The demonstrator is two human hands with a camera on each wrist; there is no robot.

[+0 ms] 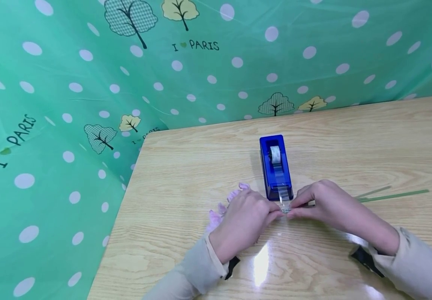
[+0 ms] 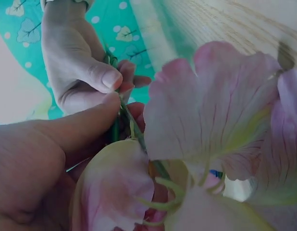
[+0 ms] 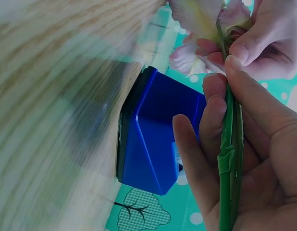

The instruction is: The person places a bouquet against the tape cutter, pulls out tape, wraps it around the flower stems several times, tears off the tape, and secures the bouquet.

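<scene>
Both hands meet at the front of a blue tape dispenser (image 1: 270,177). My left hand (image 1: 244,216) pinches a thin green stem just below the pale pink petals of an artificial flower (image 2: 206,110). With thumb and fingers, my right hand (image 1: 326,204) pinches the stems (image 3: 226,192) close beside the left fingertips; they run back across its palm. A strip of clear tape (image 1: 283,196) stretches from the dispenser's roll (image 1: 275,154) down to the stems between the fingertips. In the head view the left hand hides much of the flower (image 1: 214,218).
Two green stem ends (image 1: 396,195) stick out to the right of the right hand. Everything is on a light wood table (image 1: 186,166). A green dotted cloth (image 1: 201,96) hangs behind and to the left. Black straps (image 1: 366,260) show at both cuffs.
</scene>
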